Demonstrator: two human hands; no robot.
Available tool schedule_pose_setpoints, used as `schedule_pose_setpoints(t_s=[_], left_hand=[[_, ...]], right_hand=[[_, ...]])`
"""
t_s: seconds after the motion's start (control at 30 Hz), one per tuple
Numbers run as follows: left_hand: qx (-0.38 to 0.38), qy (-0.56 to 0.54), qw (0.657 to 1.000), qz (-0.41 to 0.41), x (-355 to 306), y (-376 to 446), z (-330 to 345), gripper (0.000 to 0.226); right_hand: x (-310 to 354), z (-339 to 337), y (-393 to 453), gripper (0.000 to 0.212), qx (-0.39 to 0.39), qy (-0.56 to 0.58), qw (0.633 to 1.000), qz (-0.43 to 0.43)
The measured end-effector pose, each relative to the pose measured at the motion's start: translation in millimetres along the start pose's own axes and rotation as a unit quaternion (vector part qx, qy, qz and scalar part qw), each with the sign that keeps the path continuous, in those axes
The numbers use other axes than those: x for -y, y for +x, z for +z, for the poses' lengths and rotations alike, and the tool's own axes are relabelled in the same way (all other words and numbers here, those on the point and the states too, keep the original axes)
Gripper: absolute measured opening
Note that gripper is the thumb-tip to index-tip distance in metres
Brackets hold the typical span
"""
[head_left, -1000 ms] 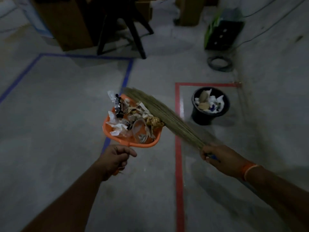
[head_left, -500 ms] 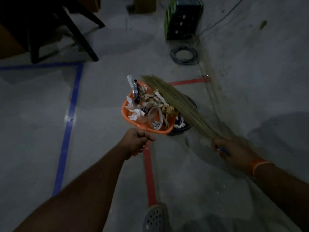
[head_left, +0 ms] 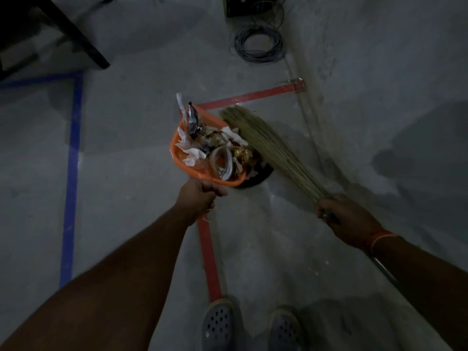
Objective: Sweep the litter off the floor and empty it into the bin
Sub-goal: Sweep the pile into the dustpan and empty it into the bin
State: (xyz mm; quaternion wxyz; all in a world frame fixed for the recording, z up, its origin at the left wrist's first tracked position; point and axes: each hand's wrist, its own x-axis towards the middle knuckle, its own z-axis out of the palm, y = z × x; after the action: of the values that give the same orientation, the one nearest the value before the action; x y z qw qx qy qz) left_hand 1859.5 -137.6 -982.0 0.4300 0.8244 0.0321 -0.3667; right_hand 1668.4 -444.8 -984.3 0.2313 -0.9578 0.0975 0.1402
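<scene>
Over bin (head_left: pixel 255 179), L grip (head_left: pixel 198 197) clutches dustpan (head_left: pixel 177 160), R grip (head_left: pixel 336 211) clutches broom (head_left: pixel 268 145).

Both arms reach forward and down. The left hand (head_left: pixel 200 198) is curled tightly around a handle; the right hand (head_left: pixel 347 219) grips a bundle of straws.

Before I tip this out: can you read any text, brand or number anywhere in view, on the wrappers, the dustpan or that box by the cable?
None can be read.
Wrappers in the dustpan: printed patches, too blurred and dim.
Dark box by the cable coil: cut off, no legible label.
Floor tape: plain, no marks.
</scene>
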Motion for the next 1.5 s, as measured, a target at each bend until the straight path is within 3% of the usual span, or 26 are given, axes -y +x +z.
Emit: schedule_pose_setpoints(t_s=[0.27,0.6,0.73,1.07,1.27,1.5], left_hand=[[-0.059,0.098,0.993,0.036,-16,5,11,0.036],[-0.052,0.199,0.977,0.049,-30,21,20,0.04],[-0.049,0.251,0.965,0.05,-36,21,25,0.026],[-0.049,0.278,0.959,0.019,-45,28,34,0.008],[-0.034,0.309,0.95,0.023,-47,24,38,0.009],[-0.016,0.267,0.963,0.004,-45,19,33,0.008]], right_hand=[[-14,-12,-1,0.025,0.006,0.028,0.999,0.017],[-17,-28,-2,0.023,0.009,0.029,0.999,0.03],[-16,-30,-5,0.021,-0.005,0.041,0.999,0.016],[-17,-25,-20,0.019,-0.022,0.056,0.998,0.017],[-13,-26,-26,0.02,-0.027,0.064,0.998,-0.005],[-11,-21,-35,0.027,-0.03,0.085,0.996,-0.015]])
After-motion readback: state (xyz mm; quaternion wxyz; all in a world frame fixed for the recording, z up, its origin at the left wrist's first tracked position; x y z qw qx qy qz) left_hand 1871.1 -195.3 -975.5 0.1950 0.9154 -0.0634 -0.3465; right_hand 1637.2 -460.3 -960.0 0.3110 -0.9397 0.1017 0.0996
